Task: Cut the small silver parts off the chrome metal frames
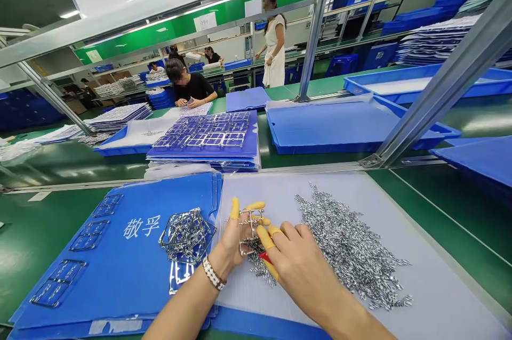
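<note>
My left hand (231, 240), with yellow finger cots on its fingertips, is closed on a shiny metallic sprue frame (252, 217) and holds it tilted above the white sheet. Against the frame's right side is my right hand (298, 255), also wearing yellow finger cots. Its fingers are closed around a small tool with a red part (264, 258); most of that tool is hidden. Small silver pieces (262, 270) lie beneath the hands. To the right spreads a large heap of similar silver pieces (352, 249). A tangled stack of frames (188, 236) sits left of my left wrist.
Several frames (59, 282) lie along the left of the blue sheet (132, 260). Beyond are a stack of sheets with frames (204, 154), a blue tray (320, 127) and slanted metal posts (436, 79). A co-worker (194, 87) sits opposite; another person (274, 44) stands farther back.
</note>
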A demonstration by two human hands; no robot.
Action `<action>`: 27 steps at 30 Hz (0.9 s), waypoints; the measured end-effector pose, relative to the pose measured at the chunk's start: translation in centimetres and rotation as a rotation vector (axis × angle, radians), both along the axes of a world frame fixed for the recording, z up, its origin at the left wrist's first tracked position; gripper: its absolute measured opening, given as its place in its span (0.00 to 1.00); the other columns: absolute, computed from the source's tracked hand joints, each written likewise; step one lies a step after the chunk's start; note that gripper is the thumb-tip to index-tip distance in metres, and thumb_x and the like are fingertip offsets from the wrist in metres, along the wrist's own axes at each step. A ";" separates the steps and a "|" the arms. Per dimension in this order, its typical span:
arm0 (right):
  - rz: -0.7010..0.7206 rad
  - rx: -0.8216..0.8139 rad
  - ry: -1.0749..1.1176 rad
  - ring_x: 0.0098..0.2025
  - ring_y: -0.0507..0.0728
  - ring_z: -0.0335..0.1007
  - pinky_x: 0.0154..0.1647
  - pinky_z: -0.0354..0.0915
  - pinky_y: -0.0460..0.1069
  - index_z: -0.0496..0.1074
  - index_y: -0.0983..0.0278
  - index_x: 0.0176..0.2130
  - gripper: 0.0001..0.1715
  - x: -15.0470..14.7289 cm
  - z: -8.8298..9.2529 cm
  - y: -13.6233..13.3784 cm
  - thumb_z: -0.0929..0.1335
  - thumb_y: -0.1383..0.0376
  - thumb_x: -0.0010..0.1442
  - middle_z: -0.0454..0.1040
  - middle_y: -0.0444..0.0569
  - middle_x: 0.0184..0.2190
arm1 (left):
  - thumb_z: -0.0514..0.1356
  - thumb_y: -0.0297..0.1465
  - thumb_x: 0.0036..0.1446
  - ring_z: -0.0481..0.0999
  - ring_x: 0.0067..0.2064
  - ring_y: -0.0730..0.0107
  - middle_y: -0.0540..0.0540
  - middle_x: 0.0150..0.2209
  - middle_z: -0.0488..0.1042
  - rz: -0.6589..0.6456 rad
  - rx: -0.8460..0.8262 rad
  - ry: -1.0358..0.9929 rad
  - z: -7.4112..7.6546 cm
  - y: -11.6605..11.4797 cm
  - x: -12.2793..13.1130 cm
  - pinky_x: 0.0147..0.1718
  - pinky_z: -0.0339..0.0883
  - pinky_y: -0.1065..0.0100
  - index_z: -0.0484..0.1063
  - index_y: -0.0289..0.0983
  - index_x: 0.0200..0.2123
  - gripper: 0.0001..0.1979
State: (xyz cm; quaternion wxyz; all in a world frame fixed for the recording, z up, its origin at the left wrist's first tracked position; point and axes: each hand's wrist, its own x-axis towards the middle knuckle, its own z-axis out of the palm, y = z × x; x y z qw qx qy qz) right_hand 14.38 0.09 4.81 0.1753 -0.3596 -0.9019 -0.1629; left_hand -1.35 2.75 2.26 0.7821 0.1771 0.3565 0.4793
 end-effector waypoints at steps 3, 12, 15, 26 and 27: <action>-0.003 0.040 0.027 0.31 0.58 0.58 0.30 0.48 0.54 0.72 0.66 0.43 0.13 0.1 -0.1 0.2 0.68 0.69 0.55 0.68 0.47 0.28 | 0.51 0.55 0.56 0.71 0.29 0.72 0.39 0.42 0.75 -0.021 0.008 -0.001 -0.3 -0.1 -0.2 0.14 0.46 0.78 0.66 0.36 0.57 0.36; -0.062 0.013 0.085 0.31 0.57 0.60 0.32 0.49 0.54 0.72 0.63 0.40 0.15 0.5 -0.4 -0.1 0.72 0.71 0.50 0.68 0.45 0.27 | 0.48 0.51 0.61 0.74 0.39 0.66 0.39 0.47 0.75 -0.022 0.133 0.150 -0.9 -0.9 0.8 0.33 0.64 0.71 0.61 0.39 0.61 0.32; -0.077 0.007 0.132 0.30 0.57 0.60 0.33 0.50 0.53 0.73 0.64 0.40 0.15 0.6 -0.3 -0.4 0.73 0.68 0.49 0.69 0.45 0.26 | 0.49 0.53 0.59 0.75 0.39 0.64 0.39 0.46 0.75 -0.031 0.110 0.131 -1.1 -0.9 0.9 0.32 0.64 0.70 0.60 0.39 0.62 0.34; -0.203 -0.142 0.152 0.35 0.59 0.63 0.34 0.49 0.53 0.72 0.64 0.44 0.16 0.6 0.4 1.9 0.71 0.65 0.54 0.73 0.46 0.31 | 0.48 0.56 0.57 0.76 0.30 0.63 0.37 0.41 0.76 -0.080 0.036 0.082 -1.0 -0.9 1.0 0.25 0.69 0.67 0.64 0.38 0.59 0.36; -0.203 -0.141 0.147 0.35 0.59 0.63 0.34 0.49 0.53 0.72 0.64 0.44 0.16 0.5 0.2 2.1 0.71 0.65 0.54 0.73 0.46 0.31 | 0.48 0.55 0.58 0.77 0.31 0.63 0.37 0.41 0.76 -0.079 0.041 0.079 -1.0 -0.9 1.0 0.25 0.69 0.67 0.64 0.37 0.59 0.35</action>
